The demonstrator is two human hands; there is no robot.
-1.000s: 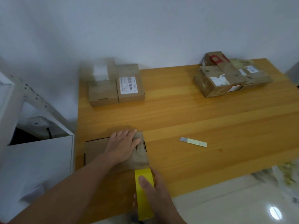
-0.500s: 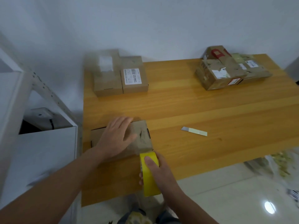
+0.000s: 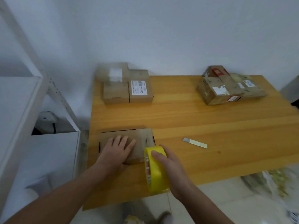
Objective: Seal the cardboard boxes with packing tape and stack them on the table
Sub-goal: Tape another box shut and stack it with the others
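A flat brown cardboard box lies near the front left corner of the wooden table. My left hand presses flat on its top, fingers spread. My right hand grips a yellow roll of packing tape at the box's front right corner, thumb on the roll's rim. A strip of tape seems to run over the box's right end; I cannot tell whether it is stuck down.
Brown boxes with white labels sit at the back left of the table. A pile of worn boxes sits at the back right. A small cutter blade lies right of the box. A white shelf unit stands left of the table.
My right hand has turned the tape roll upright and brought it up against the box's front right corner. My left hand slid left across the box top. The camera tilted up.
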